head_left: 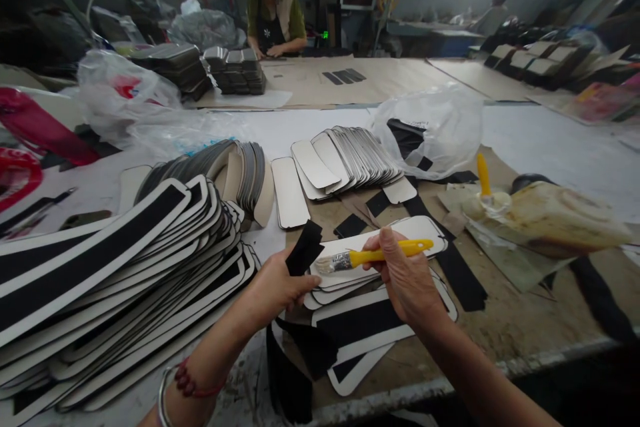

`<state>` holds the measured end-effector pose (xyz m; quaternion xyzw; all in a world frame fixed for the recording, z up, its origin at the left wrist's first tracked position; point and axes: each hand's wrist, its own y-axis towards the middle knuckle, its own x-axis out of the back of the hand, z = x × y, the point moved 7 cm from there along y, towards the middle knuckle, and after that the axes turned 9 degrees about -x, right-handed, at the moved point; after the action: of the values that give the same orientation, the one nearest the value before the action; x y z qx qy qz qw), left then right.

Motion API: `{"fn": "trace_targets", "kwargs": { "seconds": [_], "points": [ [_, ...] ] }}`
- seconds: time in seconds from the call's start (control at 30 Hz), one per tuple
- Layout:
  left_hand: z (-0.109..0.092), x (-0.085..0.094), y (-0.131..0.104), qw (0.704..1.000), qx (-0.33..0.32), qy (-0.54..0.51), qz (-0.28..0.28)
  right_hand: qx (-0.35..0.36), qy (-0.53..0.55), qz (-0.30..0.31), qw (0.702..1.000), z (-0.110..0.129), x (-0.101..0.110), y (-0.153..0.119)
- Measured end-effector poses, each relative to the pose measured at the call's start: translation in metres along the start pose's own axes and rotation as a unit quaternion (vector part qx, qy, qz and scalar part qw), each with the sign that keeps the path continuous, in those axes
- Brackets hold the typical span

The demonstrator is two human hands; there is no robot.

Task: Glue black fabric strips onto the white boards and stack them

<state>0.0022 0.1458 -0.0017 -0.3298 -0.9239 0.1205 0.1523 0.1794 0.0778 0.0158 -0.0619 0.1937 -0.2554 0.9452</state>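
Note:
In the head view my right hand is closed round the yellow handle of a paintbrush. Its pale bristles rest on or just over the left part of a white panel with rounded ends, the top one of a small stack. My left hand grips a bunch of black strips at the panel's left end, with the thumb near the bristles. Closer to me lies a white panel with a black strip along its middle. More black strips hang beneath my left hand.
Long black-centred panels are piled at left. Behind stand curved pieces and a row of white panels. At right, a second yellow-handled brush stands by a glue-stained plastic bag. A person works across the table.

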Motion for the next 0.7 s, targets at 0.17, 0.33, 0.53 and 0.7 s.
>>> {"fn": "trace_targets", "kwargs": {
  "seconds": [0.17,0.33,0.53,0.7],
  "points": [
    [-0.003,0.005,0.0,0.998,0.007,0.035,-0.054,0.018,-0.045,-0.001,0.999,-0.002,0.003,0.001],
    [-0.01,0.005,-0.003,0.995,-0.003,0.069,-0.074,0.074,-0.17,-0.043,0.982,0.019,0.018,-0.002],
    [-0.014,0.007,-0.007,0.989,0.005,0.121,-0.084,0.151,-0.3,-0.103,0.936,0.051,0.046,-0.006],
    [-0.011,0.008,-0.007,0.988,-0.002,0.115,-0.102,0.203,-0.382,-0.134,0.892,0.072,0.065,-0.01]
  ]
}}
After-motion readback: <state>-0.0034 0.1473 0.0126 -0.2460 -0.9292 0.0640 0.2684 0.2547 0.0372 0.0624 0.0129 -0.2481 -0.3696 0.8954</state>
